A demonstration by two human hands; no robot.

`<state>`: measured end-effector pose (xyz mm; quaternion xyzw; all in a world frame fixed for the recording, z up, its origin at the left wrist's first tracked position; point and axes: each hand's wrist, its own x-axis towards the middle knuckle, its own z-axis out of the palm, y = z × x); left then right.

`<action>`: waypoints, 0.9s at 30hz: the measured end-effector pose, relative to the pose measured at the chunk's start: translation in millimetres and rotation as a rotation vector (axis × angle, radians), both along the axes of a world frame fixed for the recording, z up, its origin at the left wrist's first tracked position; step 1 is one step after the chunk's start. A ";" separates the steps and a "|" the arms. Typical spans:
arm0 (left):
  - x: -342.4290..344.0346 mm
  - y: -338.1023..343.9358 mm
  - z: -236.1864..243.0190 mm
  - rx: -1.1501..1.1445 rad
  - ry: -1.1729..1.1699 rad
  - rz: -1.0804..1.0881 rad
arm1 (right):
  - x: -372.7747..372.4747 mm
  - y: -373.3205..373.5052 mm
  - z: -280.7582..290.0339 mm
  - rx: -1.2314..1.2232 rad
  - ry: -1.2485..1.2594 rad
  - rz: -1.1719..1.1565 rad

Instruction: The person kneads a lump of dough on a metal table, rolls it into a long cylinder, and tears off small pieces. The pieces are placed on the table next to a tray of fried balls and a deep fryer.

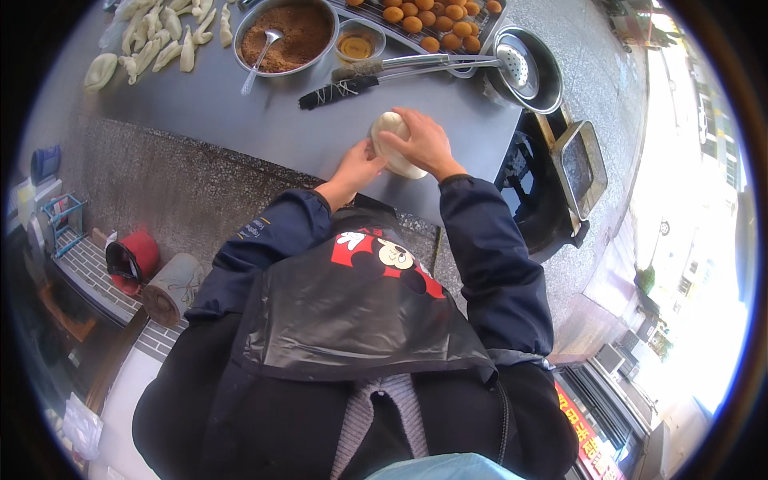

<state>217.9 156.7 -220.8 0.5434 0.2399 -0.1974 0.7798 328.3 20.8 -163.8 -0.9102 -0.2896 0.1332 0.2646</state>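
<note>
A smooth, pale oblong piece of dough (410, 166) lies on the metal table near its front edge. My right hand (426, 142) is over its right side, with fingers around the far part and the thumb across the top. From the left, my left hand (358, 170) presses its bent fingers and thumb against the dough's side. Beyond my hands lie a tool handle wrapped in black (338, 92) and a steel bowl (334, 40) of brown powdery filling (298, 30). A metal spoon (260, 60) rests in that bowl. Parts of the dough are hidden under my fingers.
Several dough strips (164, 40) and a flat dough piece (101, 72) lie far left. Beyond are a small bowl (356, 44) and a rack of round, golden fried balls (432, 20). At right are a slotted spoon (512, 66), a pot (554, 88) and a dark wok (524, 184).
</note>
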 end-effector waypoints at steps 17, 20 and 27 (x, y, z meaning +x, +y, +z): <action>63.1 -104.1 40.2 0.719 -0.726 -0.217 | -84.6 -95.5 -9.2 0.896 0.284 -0.753; 65.4 -121.3 28.6 0.893 -0.715 -0.206 | -74.1 -88.4 -29.9 0.641 -0.139 -0.771; 127.8 -141.7 2.5 1.183 -0.801 -0.243 | -8.8 -113.6 -59.6 0.371 -0.238 -0.654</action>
